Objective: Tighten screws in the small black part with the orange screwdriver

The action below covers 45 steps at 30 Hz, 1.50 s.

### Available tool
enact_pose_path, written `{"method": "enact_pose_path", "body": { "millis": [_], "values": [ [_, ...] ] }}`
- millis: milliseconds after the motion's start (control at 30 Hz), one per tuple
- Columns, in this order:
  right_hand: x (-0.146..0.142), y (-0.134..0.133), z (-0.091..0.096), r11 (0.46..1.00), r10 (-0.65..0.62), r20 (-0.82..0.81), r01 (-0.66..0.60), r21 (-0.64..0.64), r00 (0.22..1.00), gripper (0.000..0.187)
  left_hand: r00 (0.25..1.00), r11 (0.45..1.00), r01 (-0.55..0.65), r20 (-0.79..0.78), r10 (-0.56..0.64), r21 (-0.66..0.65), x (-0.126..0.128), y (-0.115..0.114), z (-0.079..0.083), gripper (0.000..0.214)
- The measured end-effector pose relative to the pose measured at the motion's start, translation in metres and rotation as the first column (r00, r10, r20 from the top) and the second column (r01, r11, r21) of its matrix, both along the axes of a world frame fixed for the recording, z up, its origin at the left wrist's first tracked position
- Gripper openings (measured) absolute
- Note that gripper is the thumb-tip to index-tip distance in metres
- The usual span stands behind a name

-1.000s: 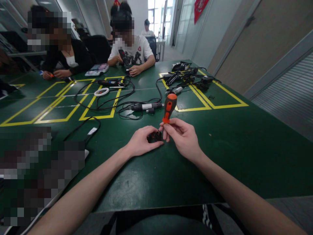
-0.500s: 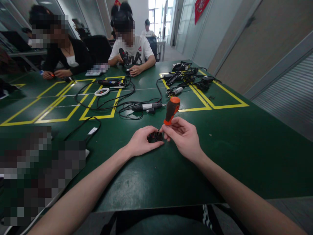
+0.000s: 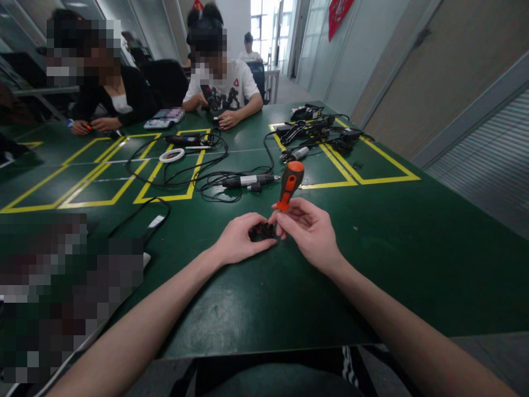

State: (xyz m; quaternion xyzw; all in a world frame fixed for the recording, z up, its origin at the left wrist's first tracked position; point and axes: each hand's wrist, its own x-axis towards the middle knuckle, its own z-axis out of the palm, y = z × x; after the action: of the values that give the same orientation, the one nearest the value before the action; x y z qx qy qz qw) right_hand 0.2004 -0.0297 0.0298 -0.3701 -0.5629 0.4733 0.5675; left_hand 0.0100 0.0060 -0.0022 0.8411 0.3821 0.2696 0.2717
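A green table (image 3: 405, 264) bears yellow tape (image 3: 390, 181) and corded tools (image 3: 248, 180).

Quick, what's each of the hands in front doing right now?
Left hand: closed around a small dark part.
Right hand: holding an orange-and-gray screwdriver, handle up.

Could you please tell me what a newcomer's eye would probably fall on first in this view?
Most likely the orange-and-dark screwdriver, its handle up and slightly tilted near the picture's centre, in the right hand. Just beside it, the left hand curls around a small dark part. Beyond, yellow tape outlines cross the green table, with a tangle of black cables right of centre.
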Motion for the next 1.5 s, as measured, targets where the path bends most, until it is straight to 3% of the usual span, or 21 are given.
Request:
{"method": "enact_pose_path", "body": {
  "millis": [267,567,867,1200,1500],
  "values": [
    [-0.0010,0.0010,0.0026,0.999,-0.014,-0.036,0.012,-0.045,0.999,0.037,1.000,1.000,0.001,0.007,-0.001,0.004,-0.0003,0.0008,-0.0012,0.023],
    [0.0000,0.0010,0.0013,1.000,0.005,-0.005,-0.005,0.002,1.000,0.026,1.000,1.000,0.008,0.009,-0.008,-0.006,0.0001,-0.0008,0.0014,0.022],
    [-0.0025,0.0003,0.0011,1.000,-0.007,-0.038,0.006,-0.019,0.999,0.039,1.000,1.000,0.017,0.025,-0.016,-0.019,0.0005,-0.0010,0.0001,0.020],
    [-0.0007,0.0019,-0.0017,1.000,0.017,-0.017,-0.017,0.024,1.000,0.029,0.999,1.000,0.023,0.037,-0.023,-0.010,0.0015,-0.0013,0.0000,0.020],
    [-0.0029,0.0010,-0.0035,1.000,0.001,-0.074,-0.002,-0.011,0.997,0.040,0.998,1.000,0.021,0.055,-0.021,0.000,0.0010,-0.0010,-0.0020,0.023]
  ]
}}
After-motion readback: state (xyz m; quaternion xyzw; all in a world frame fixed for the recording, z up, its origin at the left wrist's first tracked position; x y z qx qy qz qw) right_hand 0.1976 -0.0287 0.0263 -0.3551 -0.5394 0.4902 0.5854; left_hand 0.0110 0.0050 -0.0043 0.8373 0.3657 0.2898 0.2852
